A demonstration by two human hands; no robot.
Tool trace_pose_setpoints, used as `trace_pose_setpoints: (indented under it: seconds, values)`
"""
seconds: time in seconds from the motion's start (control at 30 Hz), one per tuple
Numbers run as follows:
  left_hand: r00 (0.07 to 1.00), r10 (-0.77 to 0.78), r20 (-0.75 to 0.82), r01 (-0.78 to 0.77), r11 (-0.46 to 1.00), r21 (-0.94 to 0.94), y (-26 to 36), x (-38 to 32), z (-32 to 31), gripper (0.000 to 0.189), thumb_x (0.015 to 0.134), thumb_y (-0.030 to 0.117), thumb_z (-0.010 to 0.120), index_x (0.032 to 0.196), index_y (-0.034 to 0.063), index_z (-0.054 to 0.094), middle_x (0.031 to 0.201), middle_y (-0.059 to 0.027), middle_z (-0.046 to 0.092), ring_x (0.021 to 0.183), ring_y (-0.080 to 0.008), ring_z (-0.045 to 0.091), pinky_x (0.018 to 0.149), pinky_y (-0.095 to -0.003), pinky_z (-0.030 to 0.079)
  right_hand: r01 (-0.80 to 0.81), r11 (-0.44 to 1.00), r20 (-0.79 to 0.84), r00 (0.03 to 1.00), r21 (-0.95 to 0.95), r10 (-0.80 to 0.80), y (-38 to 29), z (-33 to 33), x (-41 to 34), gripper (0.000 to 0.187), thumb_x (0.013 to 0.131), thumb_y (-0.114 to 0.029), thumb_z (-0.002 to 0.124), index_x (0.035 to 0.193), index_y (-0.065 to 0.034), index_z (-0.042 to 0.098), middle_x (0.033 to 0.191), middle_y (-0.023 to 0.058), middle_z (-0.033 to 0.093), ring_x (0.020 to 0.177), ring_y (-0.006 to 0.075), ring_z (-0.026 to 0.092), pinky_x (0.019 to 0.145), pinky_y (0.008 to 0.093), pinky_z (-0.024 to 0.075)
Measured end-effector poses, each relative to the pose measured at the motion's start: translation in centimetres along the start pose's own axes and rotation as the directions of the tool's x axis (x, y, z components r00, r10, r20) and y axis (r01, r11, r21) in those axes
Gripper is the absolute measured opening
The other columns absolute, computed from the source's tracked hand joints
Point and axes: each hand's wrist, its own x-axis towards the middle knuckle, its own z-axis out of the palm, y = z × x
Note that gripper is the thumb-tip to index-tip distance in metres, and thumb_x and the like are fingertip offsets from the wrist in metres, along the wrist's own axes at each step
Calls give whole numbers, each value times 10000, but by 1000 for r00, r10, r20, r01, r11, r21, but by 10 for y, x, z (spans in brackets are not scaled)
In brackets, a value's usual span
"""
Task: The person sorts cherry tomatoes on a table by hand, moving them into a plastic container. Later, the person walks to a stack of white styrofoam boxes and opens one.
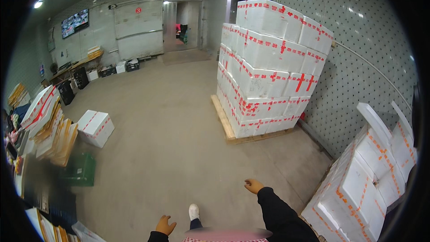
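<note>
My left hand (pixel 165 225) hangs low at the bottom of the view, over the concrete floor, with its thumb apart from the fingers and nothing in it. To its right, my right hand (pixel 254 186) reaches forward in a black sleeve (pixel 280 213), empty, its fingers loosely bent. Neither hand touches anything. Between them a white shoe (pixel 194 211) shows on the floor. Nearest to my right hand, at the right, stands a pile of white foam boxes (pixel 356 188) with orange tape. Ahead, a tall stack of white foam boxes (pixel 265 80) with red printed tape rests on a wooden pallet (pixel 231 137).
A single foam box (pixel 95 127) sits on the floor at left. Beside it are a green crate (pixel 80 171) and leaning foam lids (pixel 57 134). Farther back are a long table (pixel 74 65), a wall screen (pixel 75 23) and a doorway (pixel 186 27). A dotted wall (pixel 356 40) bounds the right.
</note>
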Motion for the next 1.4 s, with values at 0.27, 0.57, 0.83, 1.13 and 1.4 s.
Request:
trace_pose_setpoints:
  seconds: [0.27,0.57,0.83,1.13,1.4]
  values:
    - [993,94,-77,-96,995,-20,42,290,-87,569,812,346,703,1258,24,556,1379,-271,470,1297,-400,439,1057,-437,398,-129,989,-147,979,77,139,-39,-120,206,609,855,-353,692,1324,-4,522,1280,200,596,1067,314,634,926,388,491]
    - [971,213,-112,-222,972,-76,107,520,-125,574,815,322,702,1274,16,543,1396,-277,449,1303,-405,428,1056,-433,398,67,884,-637,718,464,280,-31,-399,387,662,866,-343,708,1344,44,462,1195,147,593,1048,215,579,842,336,488]
    - [976,134,-170,-152,983,-102,145,729,-146,563,808,304,711,1255,9,537,1367,-287,467,1300,-414,428,1065,-445,387,362,927,-952,305,99,-18,-144,-620,587,809,892,-299,680,1455,90,249,1499,286,303,1411,344,306,1143,394,262]
    - [944,329,-9,-326,928,-181,242,1016,-135,530,834,308,696,1242,2,552,1333,-265,506,1289,-401,446,1069,-438,380,-159,965,-968,-105,-209,-227,-214,-743,684,938,810,-404,727,1440,112,262,1488,297,307,1411,379,281,1147,377,247]
    - [676,737,-10,-691,629,-356,501,1377,-171,519,868,309,676,1249,-17,541,1291,-229,548,1241,-373,493,1042,-415,393,-261,957,-986,-74,-128,-152,-195,-762,653,639,917,-398,619,1354,38,453,1300,227,543,1176,303,532,1009,356,395]
